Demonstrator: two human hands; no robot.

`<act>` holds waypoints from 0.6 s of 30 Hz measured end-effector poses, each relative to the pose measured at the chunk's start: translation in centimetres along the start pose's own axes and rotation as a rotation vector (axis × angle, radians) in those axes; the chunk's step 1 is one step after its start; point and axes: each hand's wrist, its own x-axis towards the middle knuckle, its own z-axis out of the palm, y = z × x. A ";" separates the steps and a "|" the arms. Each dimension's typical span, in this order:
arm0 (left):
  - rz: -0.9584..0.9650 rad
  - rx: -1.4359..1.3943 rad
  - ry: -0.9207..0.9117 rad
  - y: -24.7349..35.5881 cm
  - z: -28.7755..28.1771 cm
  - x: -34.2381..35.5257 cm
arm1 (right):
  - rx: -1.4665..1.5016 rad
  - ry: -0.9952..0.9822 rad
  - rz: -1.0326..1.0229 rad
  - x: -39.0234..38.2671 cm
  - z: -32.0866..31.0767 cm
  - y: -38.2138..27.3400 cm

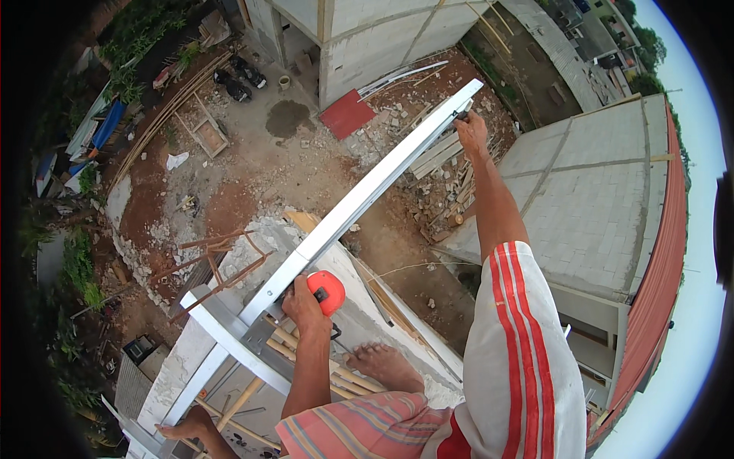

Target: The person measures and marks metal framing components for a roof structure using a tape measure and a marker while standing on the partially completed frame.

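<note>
A long pale metal beam runs diagonally from the lower left to the upper right, high above a building yard. My left hand holds a red tape measure against the beam near its crossing with a second metal bar. My right hand is stretched out and grips the beam's far end, with something small and dark at the fingertips. My bare foot stands on the top of a grey concrete wall.
Far below lie rubble, stacked planks, a red sheet and block walls. To the right is a grey block roof with a red edge. Rusty rebar sticks out by the wall. Another hand or foot rests at the beam's lower end.
</note>
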 end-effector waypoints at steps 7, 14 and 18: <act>-0.040 0.036 -0.016 0.9 1.1 -1.7 | -0.150 0.100 -0.159 1.4 -0.7 2.3; -0.058 -0.017 -0.010 1.2 0.5 -1.3 | -0.109 0.121 -0.177 0.8 0.5 1.0; -0.075 -0.032 0.009 1.5 0.6 -1.5 | -0.117 0.110 -0.076 0.3 0.8 0.4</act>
